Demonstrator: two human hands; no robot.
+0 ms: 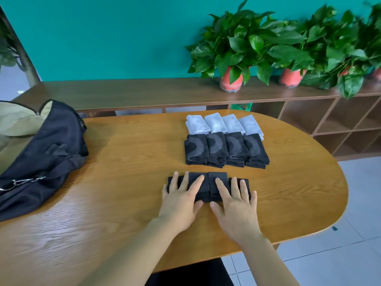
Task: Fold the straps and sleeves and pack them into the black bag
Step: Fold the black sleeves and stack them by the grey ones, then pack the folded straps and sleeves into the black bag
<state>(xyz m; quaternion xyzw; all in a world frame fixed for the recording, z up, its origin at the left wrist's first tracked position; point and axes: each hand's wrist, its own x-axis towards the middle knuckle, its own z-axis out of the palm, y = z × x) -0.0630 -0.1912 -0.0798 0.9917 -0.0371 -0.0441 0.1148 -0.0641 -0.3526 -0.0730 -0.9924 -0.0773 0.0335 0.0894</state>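
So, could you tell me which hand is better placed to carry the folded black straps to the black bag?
Probably left: the left hand lies on the folded black perforated straps, on the side nearer the black fabric bag.

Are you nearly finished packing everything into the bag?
About halfway. Four white sleeves and four dark sleeves lie folded in rows. The left hand and right hand press flat on the black straps, folding them. Left to do: moving all of it into the black bag.
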